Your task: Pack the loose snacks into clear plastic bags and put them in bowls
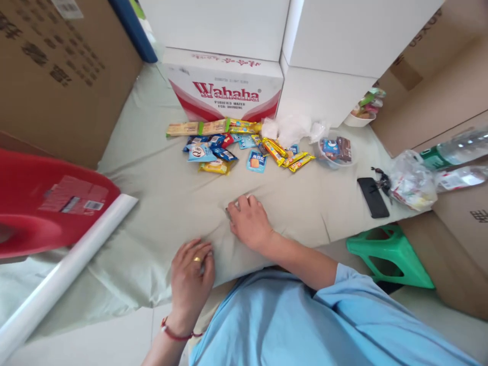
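Observation:
My left hand (192,277), with a gold ring and a red bracelet, rests near the front edge of the pale cloth. Its fingers are loosely bent and nothing shows in them. Farther forward and to the right, my right hand (250,222) is curled on the cloth around a small dark-ended object (227,213), mostly hidden by the fingers. Beyond both hands lie yellow-wrapped bars (273,151), a light blue packet (256,161), a white-and-blue packet (201,152), a yellow packet (215,166) and long beige packs (184,129).
A Wahaha carton (229,94) stands behind the snacks. To the right are a clear bowl (336,162) of packets, a black phone (372,197), a plastic bag (414,180), bottles and a green stool (392,256). A red plastic item (49,213) and white roll (68,272) are left.

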`<action>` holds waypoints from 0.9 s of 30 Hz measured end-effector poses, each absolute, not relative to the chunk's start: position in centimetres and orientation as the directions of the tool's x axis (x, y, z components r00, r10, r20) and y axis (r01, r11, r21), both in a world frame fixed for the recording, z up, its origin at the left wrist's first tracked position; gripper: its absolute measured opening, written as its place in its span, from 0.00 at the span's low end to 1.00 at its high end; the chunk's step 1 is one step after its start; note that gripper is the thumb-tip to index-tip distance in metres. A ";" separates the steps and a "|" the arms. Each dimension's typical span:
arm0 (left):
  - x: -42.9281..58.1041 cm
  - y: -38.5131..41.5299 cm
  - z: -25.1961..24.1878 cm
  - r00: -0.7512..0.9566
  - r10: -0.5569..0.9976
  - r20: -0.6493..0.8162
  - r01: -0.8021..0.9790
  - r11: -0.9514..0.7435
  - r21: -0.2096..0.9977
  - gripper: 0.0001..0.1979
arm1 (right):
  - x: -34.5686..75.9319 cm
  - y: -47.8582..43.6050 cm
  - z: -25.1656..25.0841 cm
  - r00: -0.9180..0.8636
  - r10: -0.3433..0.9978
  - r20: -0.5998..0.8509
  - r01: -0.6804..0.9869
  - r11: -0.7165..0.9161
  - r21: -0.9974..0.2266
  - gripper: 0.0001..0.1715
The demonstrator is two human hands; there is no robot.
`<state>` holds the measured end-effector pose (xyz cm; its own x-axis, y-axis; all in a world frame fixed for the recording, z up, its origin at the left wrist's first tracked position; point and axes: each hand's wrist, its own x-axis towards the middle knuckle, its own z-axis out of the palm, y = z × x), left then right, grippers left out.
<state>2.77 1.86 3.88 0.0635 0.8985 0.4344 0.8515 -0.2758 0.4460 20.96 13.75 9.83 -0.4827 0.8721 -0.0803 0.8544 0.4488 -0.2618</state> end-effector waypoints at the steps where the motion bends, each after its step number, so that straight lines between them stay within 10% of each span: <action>1: 2.7 2.1 3.8 0.067 0.893 0.444 0.851 -0.284 0.441 0.08 | 21.9 13.7 10.1 -0.466 0.882 -0.066 0.853 0.428 -0.297 0.19; 10: 3.6 3.3 2.9 0.100 0.872 0.479 0.880 -0.302 0.365 0.06 | 44.8 21.6 14.5 0.118 0.982 0.150 0.520 0.068 -0.851 0.29; 16: 3.8 3.4 2.7 0.079 0.883 0.463 0.898 -0.265 0.352 0.06 | 54.8 28.9 15.4 0.453 0.891 0.004 0.307 -0.152 -0.940 0.18; 21: 3.9 3.3 2.6 0.078 0.881 0.466 0.907 -0.257 0.334 0.05 | 54.0 29.9 12.7 0.507 0.862 0.004 0.441 -0.255 -0.861 0.22; 27: 3.9 3.5 2.8 0.107 0.873 0.475 0.909 -0.279 0.308 0.05 | 52.8 28.2 12.0 0.317 0.916 0.247 0.939 -0.265 -0.221 0.25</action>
<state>3.92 3.46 2.82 0.1071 0.8733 0.4753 0.9095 -0.2792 0.3081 52.80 28.20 11.98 0.3168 0.9158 0.2469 0.9385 -0.2651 -0.2210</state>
